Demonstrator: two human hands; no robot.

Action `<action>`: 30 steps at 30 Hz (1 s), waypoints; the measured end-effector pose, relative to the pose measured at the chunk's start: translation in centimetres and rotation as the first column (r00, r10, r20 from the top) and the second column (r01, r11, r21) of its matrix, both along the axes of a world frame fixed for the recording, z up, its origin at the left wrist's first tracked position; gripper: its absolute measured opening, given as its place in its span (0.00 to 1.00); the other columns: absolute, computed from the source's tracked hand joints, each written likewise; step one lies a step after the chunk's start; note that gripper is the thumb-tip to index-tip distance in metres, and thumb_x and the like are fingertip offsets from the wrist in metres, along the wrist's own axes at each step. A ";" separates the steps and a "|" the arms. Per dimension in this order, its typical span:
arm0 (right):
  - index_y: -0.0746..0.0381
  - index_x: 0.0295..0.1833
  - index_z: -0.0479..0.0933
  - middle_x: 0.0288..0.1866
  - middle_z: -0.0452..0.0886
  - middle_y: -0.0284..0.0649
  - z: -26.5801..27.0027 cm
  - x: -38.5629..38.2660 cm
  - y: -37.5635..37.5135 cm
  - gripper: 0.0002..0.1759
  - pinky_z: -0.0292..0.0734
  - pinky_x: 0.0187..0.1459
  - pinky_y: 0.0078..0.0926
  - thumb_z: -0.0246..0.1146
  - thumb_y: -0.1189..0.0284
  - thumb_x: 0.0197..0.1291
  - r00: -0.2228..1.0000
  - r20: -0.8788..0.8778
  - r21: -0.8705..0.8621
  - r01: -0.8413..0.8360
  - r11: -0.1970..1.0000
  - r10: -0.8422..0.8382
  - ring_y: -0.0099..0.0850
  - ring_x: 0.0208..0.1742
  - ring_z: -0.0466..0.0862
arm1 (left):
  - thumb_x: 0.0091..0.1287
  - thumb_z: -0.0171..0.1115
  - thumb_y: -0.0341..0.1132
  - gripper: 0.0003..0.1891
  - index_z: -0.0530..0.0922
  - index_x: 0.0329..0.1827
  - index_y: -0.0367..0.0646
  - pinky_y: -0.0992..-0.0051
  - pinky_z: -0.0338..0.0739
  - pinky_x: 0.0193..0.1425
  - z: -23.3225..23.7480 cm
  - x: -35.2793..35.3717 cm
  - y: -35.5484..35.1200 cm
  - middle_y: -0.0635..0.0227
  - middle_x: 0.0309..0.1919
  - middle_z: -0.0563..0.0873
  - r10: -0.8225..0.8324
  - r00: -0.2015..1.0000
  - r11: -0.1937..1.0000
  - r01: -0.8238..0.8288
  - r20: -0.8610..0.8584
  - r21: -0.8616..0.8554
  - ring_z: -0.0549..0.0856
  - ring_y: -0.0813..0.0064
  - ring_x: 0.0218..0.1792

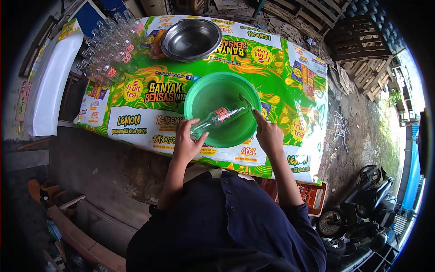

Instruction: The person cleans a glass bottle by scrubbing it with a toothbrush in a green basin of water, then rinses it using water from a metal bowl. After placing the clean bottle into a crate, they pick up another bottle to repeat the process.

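A clear glass bottle (222, 114) with a red-and-white label lies slanted inside the green plastic basin (188, 102). My left hand (188, 138) grips the bottle's near-left end at the basin's rim, thumb on one side and fingers on the other. At the right rim, my right hand (269, 133) is closed round a slim, dark tool (248, 102). The tool's far end reaches into the basin, close to the other end of the bottle. Its exact kind is too small to make out.
A metal bowl (191, 40) stands behind the basin on the printed table cover (276, 77). Several glass bottles (111, 50) crowd the table's far-left corner. A red crate (312, 197) sits below the right front edge. Wooden pallets (360, 38) and a motorcycle (358, 208) stand beyond.
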State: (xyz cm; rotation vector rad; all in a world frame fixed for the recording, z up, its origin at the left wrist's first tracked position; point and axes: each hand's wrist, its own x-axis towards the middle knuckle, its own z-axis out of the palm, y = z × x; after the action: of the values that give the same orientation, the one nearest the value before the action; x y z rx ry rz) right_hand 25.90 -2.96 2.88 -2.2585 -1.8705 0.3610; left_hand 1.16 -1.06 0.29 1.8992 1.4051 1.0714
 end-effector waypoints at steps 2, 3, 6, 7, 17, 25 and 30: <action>0.44 0.60 0.72 0.23 0.78 0.51 -1.2 -0.3 1.8 0.19 0.75 0.26 0.46 0.51 0.67 0.64 1.000 -0.001 -0.011 -0.027 1.000 0.027 0.48 0.24 0.80 | 0.51 0.66 0.27 0.17 0.75 0.45 0.38 0.66 0.70 0.49 -1.8 -0.6 0.0 0.60 0.37 0.77 -0.022 0.997 0.998 0.027 0.073 -0.063 0.76 0.60 0.42; 0.44 0.60 0.72 0.23 0.79 0.51 -1.5 -0.7 2.2 0.19 0.75 0.26 0.46 0.51 0.66 0.64 0.999 -0.001 -0.018 -0.038 0.999 0.038 0.49 0.25 0.81 | 0.52 0.66 0.27 0.17 0.75 0.45 0.37 0.67 0.71 0.48 -1.7 -0.6 -0.1 0.60 0.37 0.77 -0.012 0.999 0.999 0.013 0.036 -0.033 0.77 0.61 0.41; 0.46 0.60 0.72 0.30 0.80 0.52 0.4 -3.4 0.3 0.19 0.76 0.29 0.45 0.51 0.66 0.64 0.982 -0.141 0.042 -0.118 0.992 0.123 0.51 0.28 0.81 | 0.53 0.67 0.27 0.16 0.76 0.45 0.36 0.70 0.73 0.45 -1.2 -0.9 0.1 0.60 0.38 0.76 0.022 0.999 0.999 -0.020 -0.043 0.047 0.78 0.63 0.40; 0.46 0.60 0.72 0.33 0.81 0.53 0.9 -4.0 -0.9 0.19 0.76 0.30 0.46 0.53 0.68 0.63 0.969 -0.181 0.111 -0.150 0.982 0.168 0.51 0.29 0.81 | 0.53 0.66 0.26 0.16 0.76 0.45 0.36 0.69 0.73 0.45 -1.2 -1.2 0.1 0.60 0.38 0.76 0.024 0.998 0.998 -0.021 -0.053 0.051 0.78 0.63 0.40; 0.41 0.63 0.68 0.17 0.75 0.50 0.1 -1.7 -1.2 0.22 0.71 0.20 0.45 0.52 0.67 0.64 0.991 -0.093 0.053 -0.096 0.994 0.101 0.47 0.17 0.77 | 0.54 0.65 0.29 0.15 0.76 0.46 0.40 0.66 0.69 0.50 -0.1 -0.6 0.0 0.59 0.36 0.76 -0.019 1.000 0.999 0.020 0.005 -0.047 0.75 0.59 0.43; 0.41 0.62 0.69 0.17 0.75 0.50 -0.3 -2.3 -2.0 0.21 0.72 0.20 0.44 0.53 0.67 0.63 0.992 -0.109 0.014 -0.055 0.998 0.057 0.46 0.17 0.78 | 0.52 0.66 0.27 0.15 0.77 0.44 0.40 0.65 0.69 0.51 -0.7 -1.1 0.0 0.61 0.37 0.77 -0.077 0.996 0.997 0.077 -0.036 0.005 0.75 0.59 0.43; 0.43 0.62 0.70 0.20 0.77 0.51 2.2 -4.2 -3.4 0.21 0.72 0.21 0.45 0.54 0.69 0.62 0.956 -0.212 0.050 -0.197 0.979 0.203 0.49 0.20 0.78 | 0.51 0.66 0.26 0.15 0.77 0.43 0.41 0.65 0.69 0.51 0.7 -0.6 -0.2 0.61 0.39 0.77 -0.057 0.994 0.998 0.056 -0.093 -0.018 0.76 0.59 0.43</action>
State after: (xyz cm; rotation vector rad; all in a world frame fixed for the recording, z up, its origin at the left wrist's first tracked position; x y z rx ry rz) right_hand 21.71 -6.32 5.09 -1.9275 -1.9777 0.5816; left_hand 0.56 -1.25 0.97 1.9893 1.3975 0.9534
